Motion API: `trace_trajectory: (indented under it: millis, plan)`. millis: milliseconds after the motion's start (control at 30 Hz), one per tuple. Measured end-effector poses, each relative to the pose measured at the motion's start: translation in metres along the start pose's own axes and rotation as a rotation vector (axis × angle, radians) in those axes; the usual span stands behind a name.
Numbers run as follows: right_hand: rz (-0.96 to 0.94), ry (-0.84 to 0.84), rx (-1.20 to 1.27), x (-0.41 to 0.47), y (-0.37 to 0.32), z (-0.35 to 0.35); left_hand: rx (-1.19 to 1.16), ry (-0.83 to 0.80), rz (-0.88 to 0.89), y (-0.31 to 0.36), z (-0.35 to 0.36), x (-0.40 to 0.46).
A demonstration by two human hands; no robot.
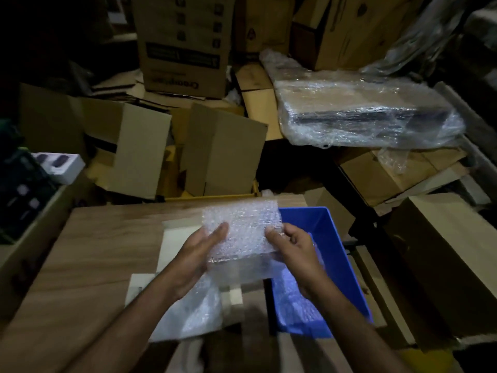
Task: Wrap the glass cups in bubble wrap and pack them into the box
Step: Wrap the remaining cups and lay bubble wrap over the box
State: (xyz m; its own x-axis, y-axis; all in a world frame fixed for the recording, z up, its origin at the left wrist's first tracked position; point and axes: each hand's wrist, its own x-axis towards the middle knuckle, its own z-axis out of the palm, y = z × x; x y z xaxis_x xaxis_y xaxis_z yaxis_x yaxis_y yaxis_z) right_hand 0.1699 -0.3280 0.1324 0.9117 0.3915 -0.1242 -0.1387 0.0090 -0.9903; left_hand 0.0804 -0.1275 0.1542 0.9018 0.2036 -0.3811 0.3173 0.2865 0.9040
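A dim storeroom crowded with cardboard boxes [150,154] surrounds a wood-grain surface [88,265] in the foreground. Beyond it, to the right, a flat bundle wrapped in clear plastic film [360,109] lies on more cartons, and a small white carton [60,164] sits at the left edge.

In the head view, both hands are raised over the surface, well apart at either edge of a sheet of bubble wrap [242,232]. The left hand [199,254] lies flat-fingered under and against the sheet's left side, fingers straight. The right hand [293,249] pinches the right edge, thumb on top and fingers curled behind. Whether a glass cup is inside the sheet cannot be told; none is plainly visible.

Below the hands an open white box [174,238] rests on the surface, with more bubble wrap [193,308] lying loose at its near side. Just right of the box stands a blue plastic bin [333,238], which holds further crumpled wrap [293,297].
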Motion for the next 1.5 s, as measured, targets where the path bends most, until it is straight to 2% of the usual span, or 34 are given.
trace_trajectory:
  millis: [100,200,267,367,500,667,767,867,933,1033,1133,1233,1333,1400,1500]
  plan:
    - [0.221,-0.017,0.167,0.0,-0.002,0.035,0.16,-0.02,0.056,-0.006,-0.033,-0.017]
    - [0.322,-0.131,0.231,-0.005,0.001,0.06,0.115,0.156,0.072,-0.007,-0.057,-0.026]
    - [0.283,-0.133,0.159,-0.008,0.007,0.073,0.059,0.27,0.099,-0.007,-0.068,-0.03]
    - [0.18,-0.064,-0.014,-0.015,0.004,0.088,0.167,0.33,0.202,-0.012,-0.087,-0.035]
    - [-0.031,-0.102,-0.138,-0.017,0.008,0.104,0.186,0.211,0.285,-0.021,-0.108,-0.041]
    - [0.0,-0.186,-0.252,-0.017,0.004,0.113,0.151,0.14,0.223,-0.011,-0.121,-0.05]
    - [0.028,-0.197,-0.32,-0.017,-0.001,0.118,0.35,0.201,0.215,-0.01,-0.129,-0.048]
    - [-0.051,-0.192,-0.595,-0.016,-0.004,0.122,0.65,0.271,0.25,-0.012,-0.136,-0.042]
    - [-0.143,-0.219,-0.696,-0.014,-0.008,0.124,0.76,0.293,0.269,-0.012,-0.139,-0.043]
    - [-0.12,-0.345,-0.581,-0.011,-0.017,0.123,0.861,0.321,0.301,-0.009,-0.149,-0.044]
    - [0.04,-0.389,-0.298,-0.012,-0.023,0.12,0.717,0.194,0.257,0.003,-0.158,-0.05]
    - [0.096,-0.275,-0.074,-0.011,-0.022,0.126,0.396,-0.009,0.1,0.008,-0.15,-0.055]
    - [0.164,-0.122,0.052,-0.011,-0.014,0.133,0.302,0.039,0.135,0.003,-0.137,-0.053]
    - [0.233,-0.17,0.012,-0.015,-0.003,0.132,0.233,0.12,0.174,-0.002,-0.13,-0.051]
    - [0.202,-0.237,-0.019,-0.025,0.013,0.13,0.122,0.19,0.172,-0.012,-0.125,-0.047]
